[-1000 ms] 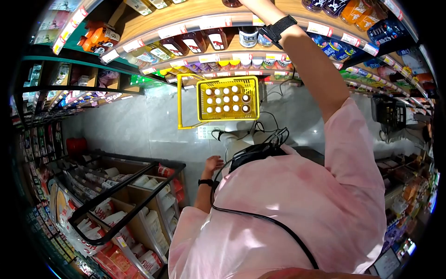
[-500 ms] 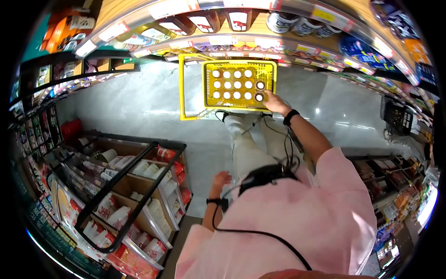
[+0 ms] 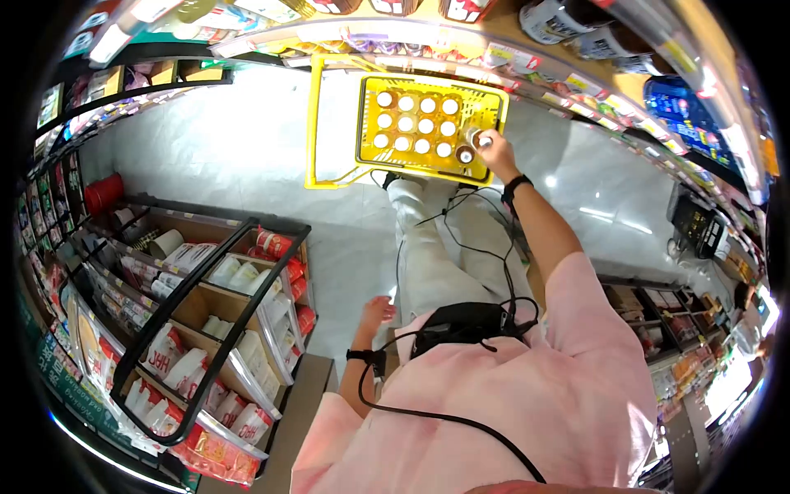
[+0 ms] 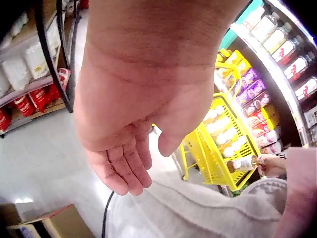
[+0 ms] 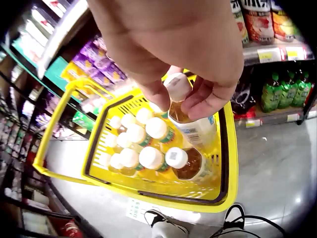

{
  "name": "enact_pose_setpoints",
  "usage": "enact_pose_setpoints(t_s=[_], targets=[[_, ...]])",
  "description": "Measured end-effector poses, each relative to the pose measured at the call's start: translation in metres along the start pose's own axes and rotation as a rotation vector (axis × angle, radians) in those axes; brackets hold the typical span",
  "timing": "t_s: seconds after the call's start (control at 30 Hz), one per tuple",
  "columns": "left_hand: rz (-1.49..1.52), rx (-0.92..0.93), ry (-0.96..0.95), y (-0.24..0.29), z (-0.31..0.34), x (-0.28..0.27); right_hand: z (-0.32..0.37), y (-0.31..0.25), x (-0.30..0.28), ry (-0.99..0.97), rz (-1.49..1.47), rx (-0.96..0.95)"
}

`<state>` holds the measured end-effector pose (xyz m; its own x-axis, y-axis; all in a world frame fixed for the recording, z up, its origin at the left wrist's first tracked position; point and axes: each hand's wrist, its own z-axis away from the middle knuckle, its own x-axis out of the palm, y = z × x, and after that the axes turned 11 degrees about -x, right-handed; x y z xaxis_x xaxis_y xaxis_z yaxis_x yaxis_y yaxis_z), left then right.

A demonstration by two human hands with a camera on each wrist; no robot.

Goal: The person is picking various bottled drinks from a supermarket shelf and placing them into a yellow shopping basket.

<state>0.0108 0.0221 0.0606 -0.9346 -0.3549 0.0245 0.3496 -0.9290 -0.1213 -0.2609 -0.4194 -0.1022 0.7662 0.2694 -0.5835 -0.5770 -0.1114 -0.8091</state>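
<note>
My right hand (image 3: 499,158) pinches a white-capped bottle of brown drink (image 5: 194,130) by its cap and neck. The bottle leans at the right end of the yellow shopping basket (image 5: 229,163), its base toward the basket's inside. A similar brown bottle (image 5: 190,166) stands beside it. Rows of white-capped bottles of yellow drink (image 5: 157,130) fill the rest of the basket, which sits on the floor in front of my feet. My left hand (image 3: 378,311) hangs by my side with loosely curved fingers, holding nothing.
Shelves with bottles (image 3: 553,20) and packets curve along the far side, their price rail (image 3: 370,33) just beyond the basket. Red and white packs (image 3: 185,370) fill a black-framed rack at the left. A cable (image 3: 461,421) crosses my shirt, and more wires hang near my legs.
My right hand came down from the upper shelf to the basket's right end. There it took hold of one of two brown bottles and tilted it up. The left hand still hangs.
</note>
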Motion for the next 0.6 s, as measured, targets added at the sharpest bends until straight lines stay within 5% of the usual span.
enact_pose_setpoints(t_s=[0.1,0.23,0.3,0.37,0.43,0.6], targets=[[-0.035,0.115,0.055,0.041,0.002,0.008,0.013,-0.054,-0.054,-0.032,0.03,0.022],[-0.433,0.492,0.26,0.123,0.021,0.029,0.03,-0.183,-0.164,-0.106,0.022,-0.082],[-0.693,0.83,0.428,0.17,0.033,0.044,0.037,-0.248,-0.226,-0.204,-0.115,-0.118],[-0.683,0.978,0.388,0.22,0.09,0.083,0.045,-0.297,-0.282,-0.234,-0.149,-0.195],[-0.449,1.04,0.074,0.247,0.14,0.125,0.049,-0.34,-0.333,-0.334,-0.276,-0.375],[-0.315,0.723,-0.875,0.261,0.272,0.223,0.063,-0.428,-0.424,-0.428,-0.476,-0.597]])
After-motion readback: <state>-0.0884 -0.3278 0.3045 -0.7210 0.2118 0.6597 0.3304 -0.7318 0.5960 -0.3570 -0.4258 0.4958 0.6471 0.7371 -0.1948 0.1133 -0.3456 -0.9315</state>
